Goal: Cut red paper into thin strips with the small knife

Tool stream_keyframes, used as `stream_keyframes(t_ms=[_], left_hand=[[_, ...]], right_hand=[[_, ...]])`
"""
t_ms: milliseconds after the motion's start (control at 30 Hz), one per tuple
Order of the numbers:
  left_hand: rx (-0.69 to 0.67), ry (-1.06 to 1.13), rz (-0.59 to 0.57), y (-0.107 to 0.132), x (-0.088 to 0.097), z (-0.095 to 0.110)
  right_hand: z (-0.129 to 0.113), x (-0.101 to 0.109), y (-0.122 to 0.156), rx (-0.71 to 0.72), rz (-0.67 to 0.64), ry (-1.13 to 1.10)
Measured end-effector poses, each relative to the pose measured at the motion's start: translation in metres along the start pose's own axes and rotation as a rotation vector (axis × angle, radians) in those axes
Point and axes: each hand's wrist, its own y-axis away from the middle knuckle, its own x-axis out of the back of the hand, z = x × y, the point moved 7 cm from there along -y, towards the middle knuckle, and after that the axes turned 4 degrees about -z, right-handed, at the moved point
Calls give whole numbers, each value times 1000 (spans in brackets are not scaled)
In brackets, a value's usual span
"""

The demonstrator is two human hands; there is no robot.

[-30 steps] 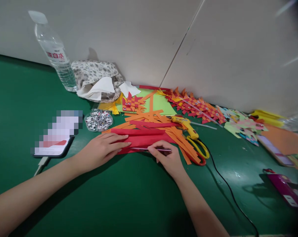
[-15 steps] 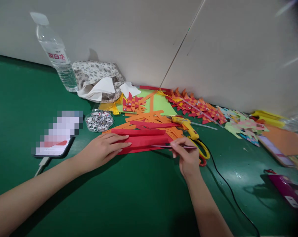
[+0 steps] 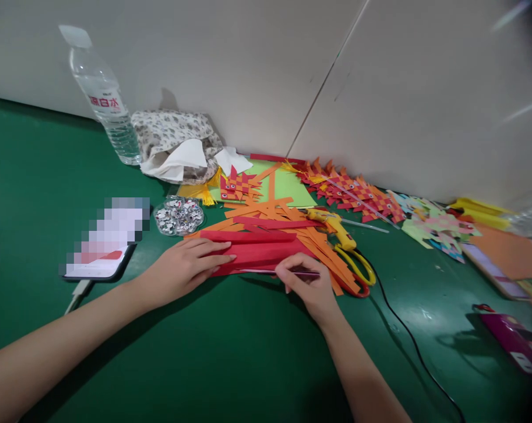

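The red paper [image 3: 259,252] lies ahead of the person on the green table [image 3: 248,358]. The left hand [image 3: 184,267] rests on its left part, fingers extended; the right hand [image 3: 307,288] pinches a thin tool [image 3: 310,274] at its near edge. Orange strips [image 3: 325,255] crowd the paper's far side and right end, a glue gun [image 3: 334,226] just beyond. A phone [image 3: 111,241] lies left of the left hand; a black cord [image 3: 409,338] trails right of the right forearm. The wall [image 3: 226,70] bounds the far edge; bare tabletop stretches between the forearms.
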Motion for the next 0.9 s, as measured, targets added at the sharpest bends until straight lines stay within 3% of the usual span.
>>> stream_keyframes(t_ms=[167,333,767,900], left_hand=[[9,-3,16,-1,2,1],[12,-5,34,-1,2,1],[-1,-16,18,-1,2,2],[5,-4,14,-1,1,0]], right_hand=[[-5,-20,-2,-45,-98,130],[-3,-20,-3,-60,-98,168],[8,54,-4,37,235,48],[7,58,-3,84,279,21]])
